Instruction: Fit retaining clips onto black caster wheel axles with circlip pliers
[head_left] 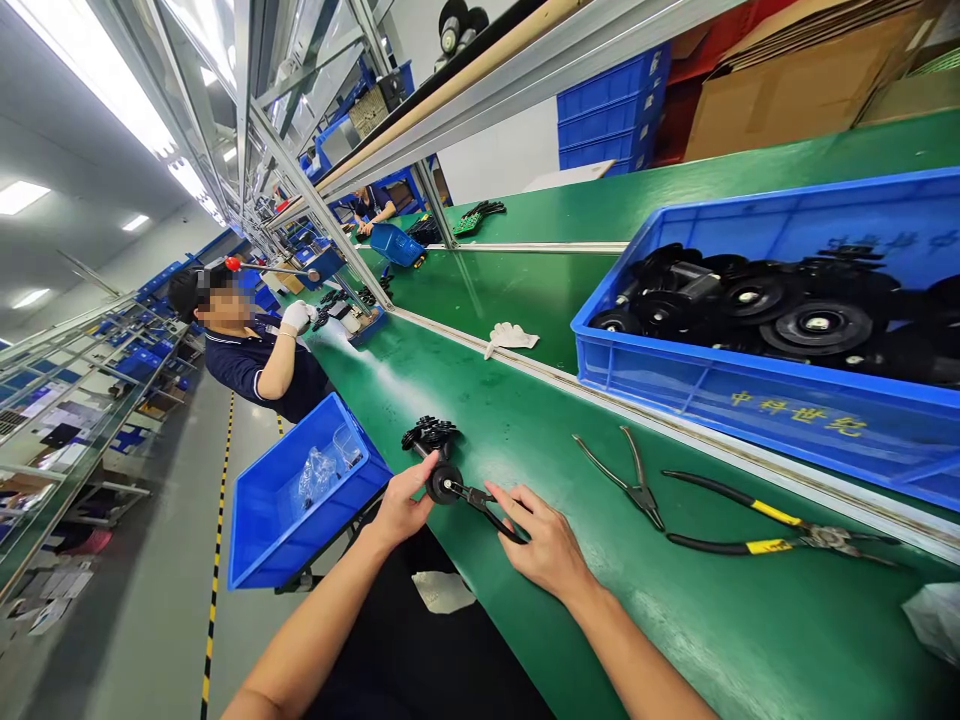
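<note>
My left hand [407, 505] is closed around the edge of a black wheel assembly [444, 482], a round disc with a pale metal centre. A cluster of ribbed black wheels [431, 434] shows just beyond it, seemingly part of the same piece. My right hand [536, 535] grips dark-handled pliers [480, 500], whose narrow tips touch the disc's centre. To the right on the green bench lie plain metal pliers [637, 485] with their handles apart, and larger pliers [780, 530] with black and yellow handles.
A blue crate [750, 375] of black wheel parts stands at the right. Another blue bin [292, 510], holding plastic bags, sits left of the green bench [600, 600]. A white glove [511, 337] lies farther back. A gloved co-worker [251, 350] works at the left; another person sits beyond.
</note>
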